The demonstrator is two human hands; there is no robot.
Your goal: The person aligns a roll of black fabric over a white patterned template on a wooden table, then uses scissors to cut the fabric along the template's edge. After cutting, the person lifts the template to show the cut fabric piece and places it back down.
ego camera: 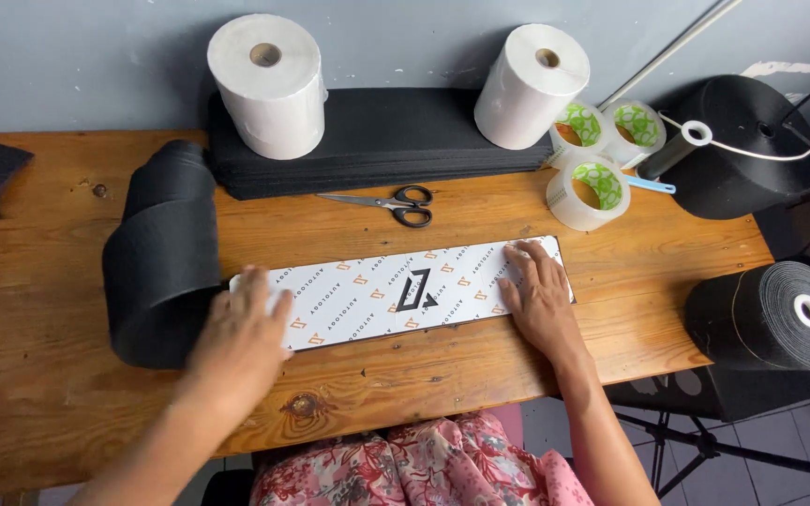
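Note:
A long white printed strip (396,295) with orange and black marks lies flat on a black backing across the wooden table (49,375). My left hand (241,333) presses flat on the strip's left end, fingers together, next to a curled-up length of black material (163,258). My right hand (538,295) rests palm down on the strip's right end, fingers spread. Neither hand grips anything.
Black-handled scissors (391,202) lie behind the strip. A stack of black sheets (377,141) carries two white rolls (269,84) (532,84). Three clear tape rolls (592,187) sit at back right. Black rolls (747,145) (771,319) stand beyond the right edge.

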